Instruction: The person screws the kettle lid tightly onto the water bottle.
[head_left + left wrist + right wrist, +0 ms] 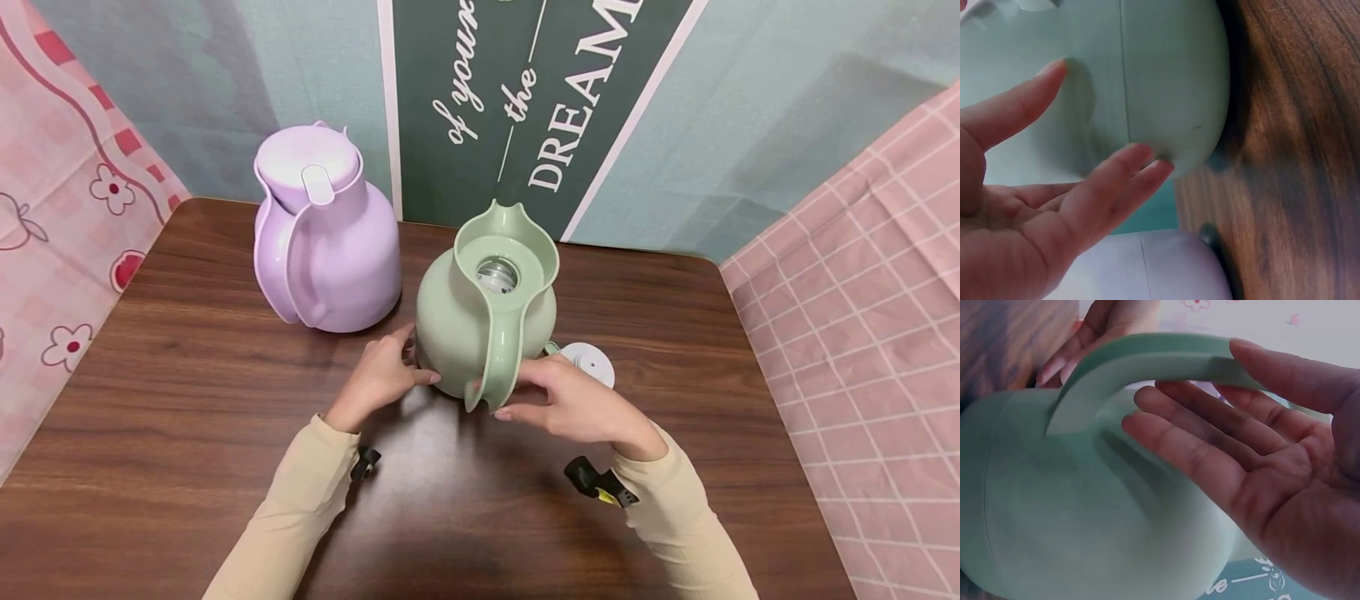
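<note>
While the green jug (453,329) is seemingly steadied, fingers wide, by left hand (381,368) (eight o'clock) and right hand (573,402) (five), its handle (504,354) should next be gripped.

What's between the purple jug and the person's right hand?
The green jug is, with the left hand at its side. The head view shows this.

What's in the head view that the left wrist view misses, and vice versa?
Head only: the round white part on the wood tabletop, the open mouth of the green jug, and the lettered panel behind.

Left wrist only: the palm side of the left hand and the seam on the green jug's body.

Both: green jug, lilac jug (cut off in the wrist view), left hand, wood tabletop.
</note>
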`<action>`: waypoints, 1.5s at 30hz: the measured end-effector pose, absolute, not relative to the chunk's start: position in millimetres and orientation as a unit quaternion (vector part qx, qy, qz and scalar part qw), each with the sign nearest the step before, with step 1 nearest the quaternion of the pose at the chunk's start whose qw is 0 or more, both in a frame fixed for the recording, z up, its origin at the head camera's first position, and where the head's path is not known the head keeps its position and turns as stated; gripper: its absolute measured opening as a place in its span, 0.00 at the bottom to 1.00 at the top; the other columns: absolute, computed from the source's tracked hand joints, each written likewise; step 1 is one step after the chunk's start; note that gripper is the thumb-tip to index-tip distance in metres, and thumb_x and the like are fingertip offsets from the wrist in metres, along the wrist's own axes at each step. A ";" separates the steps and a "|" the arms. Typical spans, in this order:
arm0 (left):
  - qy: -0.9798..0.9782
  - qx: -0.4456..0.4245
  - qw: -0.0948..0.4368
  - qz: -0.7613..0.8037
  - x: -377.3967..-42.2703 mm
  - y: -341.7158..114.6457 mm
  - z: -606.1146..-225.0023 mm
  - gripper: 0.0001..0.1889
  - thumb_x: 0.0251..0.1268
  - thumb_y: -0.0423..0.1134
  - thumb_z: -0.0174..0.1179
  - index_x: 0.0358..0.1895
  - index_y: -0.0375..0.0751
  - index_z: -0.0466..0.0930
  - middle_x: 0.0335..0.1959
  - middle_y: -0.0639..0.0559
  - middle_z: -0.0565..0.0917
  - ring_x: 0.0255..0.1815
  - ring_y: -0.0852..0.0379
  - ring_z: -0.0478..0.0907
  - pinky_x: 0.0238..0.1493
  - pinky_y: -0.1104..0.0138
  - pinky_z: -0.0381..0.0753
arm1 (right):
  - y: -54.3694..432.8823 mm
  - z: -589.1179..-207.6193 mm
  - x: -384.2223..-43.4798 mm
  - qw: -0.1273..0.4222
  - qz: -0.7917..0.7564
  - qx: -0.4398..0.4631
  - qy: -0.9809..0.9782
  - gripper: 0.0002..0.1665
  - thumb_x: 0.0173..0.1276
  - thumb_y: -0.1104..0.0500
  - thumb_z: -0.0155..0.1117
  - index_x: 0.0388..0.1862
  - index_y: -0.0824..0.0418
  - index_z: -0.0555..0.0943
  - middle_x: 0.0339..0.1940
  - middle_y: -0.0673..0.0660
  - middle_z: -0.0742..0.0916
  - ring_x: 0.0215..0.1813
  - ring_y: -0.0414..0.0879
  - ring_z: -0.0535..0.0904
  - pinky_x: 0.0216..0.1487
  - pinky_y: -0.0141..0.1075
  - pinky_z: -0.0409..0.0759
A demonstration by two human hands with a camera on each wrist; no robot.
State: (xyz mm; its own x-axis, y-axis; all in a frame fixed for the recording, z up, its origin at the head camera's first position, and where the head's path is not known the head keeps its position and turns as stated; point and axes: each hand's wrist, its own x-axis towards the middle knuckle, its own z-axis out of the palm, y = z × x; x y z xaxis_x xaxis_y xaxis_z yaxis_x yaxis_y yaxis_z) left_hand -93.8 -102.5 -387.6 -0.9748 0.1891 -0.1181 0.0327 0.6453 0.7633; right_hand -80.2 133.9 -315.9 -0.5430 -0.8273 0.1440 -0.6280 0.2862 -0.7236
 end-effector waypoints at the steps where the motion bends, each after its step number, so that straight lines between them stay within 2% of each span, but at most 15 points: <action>1: 0.904 0.064 0.094 0.412 -93.6 -103.1 -387.4 0.35 0.43 0.41 0.71 0.58 0.33 0.69 0.31 0.43 0.76 0.35 0.48 0.71 0.41 0.57 0.70 | 135.4 -316.0 -80.6 0.126 -0.379 -0.460 0.793 0.15 0.57 0.66 0.66 0.45 0.60 0.80 0.40 0.48 0.84 0.43 0.38 0.76 0.46 0.33 0.72; 4: 0.907 0.066 0.099 0.404 -92.2 -104.8 -385.6 0.31 0.44 0.42 0.71 0.54 0.34 0.73 0.32 0.43 0.78 0.36 0.48 0.72 0.41 0.57 0.70 | 139.7 -315.8 -81.5 0.127 -0.381 -0.451 0.797 0.14 0.57 0.66 0.66 0.43 0.59 0.79 0.38 0.47 0.85 0.40 0.38 0.77 0.42 0.34 0.74; 9: 0.910 0.061 0.111 0.395 -88.4 -107.4 -382.1 0.30 0.46 0.41 0.70 0.54 0.30 0.74 0.41 0.39 0.81 0.46 0.44 0.75 0.48 0.55 0.71 | 146.2 -315.3 -84.2 0.158 -0.421 -0.437 0.779 0.14 0.58 0.69 0.63 0.44 0.62 0.78 0.39 0.51 0.85 0.42 0.42 0.80 0.44 0.37 0.77; 19: 0.907 0.094 0.114 0.393 -78.2 -110.3 -371.4 0.24 0.47 0.38 0.68 0.49 0.30 0.77 0.42 0.39 0.82 0.44 0.46 0.78 0.45 0.57 0.74 | 167.4 -315.1 -91.5 0.185 -0.439 -0.388 0.789 0.15 0.60 0.71 0.61 0.47 0.67 0.77 0.42 0.56 0.84 0.43 0.44 0.81 0.42 0.36 0.78; 28: 0.911 0.119 0.112 0.378 -71.4 -106.8 -361.1 0.21 0.48 0.39 0.67 0.46 0.32 0.80 0.41 0.42 0.83 0.45 0.46 0.77 0.49 0.55 0.69 | 186.0 -317.1 -99.5 0.159 -0.417 -0.354 0.822 0.14 0.60 0.69 0.62 0.45 0.67 0.77 0.40 0.54 0.85 0.42 0.44 0.81 0.42 0.35 0.78; 34: 0.905 0.150 0.098 0.387 -65.3 -101.8 -355.4 0.18 0.48 0.37 0.68 0.44 0.36 0.82 0.42 0.48 0.83 0.46 0.50 0.77 0.54 0.52 0.64 | 195.3 -319.9 -104.1 0.133 -0.391 -0.334 0.847 0.13 0.58 0.70 0.63 0.43 0.64 0.78 0.40 0.53 0.85 0.42 0.46 0.81 0.41 0.32 0.77; 37: 0.897 0.162 0.094 0.399 -62.5 -98.4 -352.2 0.16 0.48 0.36 0.68 0.44 0.38 0.82 0.41 0.50 0.83 0.41 0.53 0.79 0.51 0.55 0.67 | 199.4 -321.9 -106.2 0.123 -0.379 -0.324 0.858 0.14 0.57 0.72 0.63 0.43 0.65 0.78 0.40 0.54 0.84 0.43 0.46 0.81 0.41 0.31 0.76; 42: 0.880 0.170 0.104 0.430 -58.7 -91.3 -347.6 0.15 0.47 0.34 0.68 0.42 0.38 0.83 0.40 0.50 0.84 0.34 0.59 0.80 0.39 0.64 0.75 | 206.9 -326.7 -109.7 0.109 -0.352 -0.292 0.883 0.13 0.58 0.70 0.63 0.43 0.63 0.79 0.40 0.54 0.84 0.41 0.46 0.81 0.42 0.34 0.77; 45: 0.878 0.184 0.102 0.429 -56.5 -86.5 -345.0 0.15 0.46 0.34 0.69 0.42 0.38 0.83 0.39 0.52 0.84 0.32 0.61 0.79 0.38 0.67 0.74 | 211.3 -329.7 -112.0 0.105 -0.334 -0.279 0.894 0.12 0.58 0.68 0.63 0.43 0.62 0.79 0.41 0.56 0.83 0.40 0.49 0.80 0.43 0.39 0.77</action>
State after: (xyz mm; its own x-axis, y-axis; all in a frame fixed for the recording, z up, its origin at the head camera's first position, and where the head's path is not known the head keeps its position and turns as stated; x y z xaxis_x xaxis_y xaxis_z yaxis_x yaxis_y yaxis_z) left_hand -56.5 -86.5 -345.0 -0.9115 0.4107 -0.0203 0.2362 0.5633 0.7917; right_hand -112.0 211.3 -329.7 -0.8227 -0.5685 -0.0014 -0.4287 0.6220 -0.6552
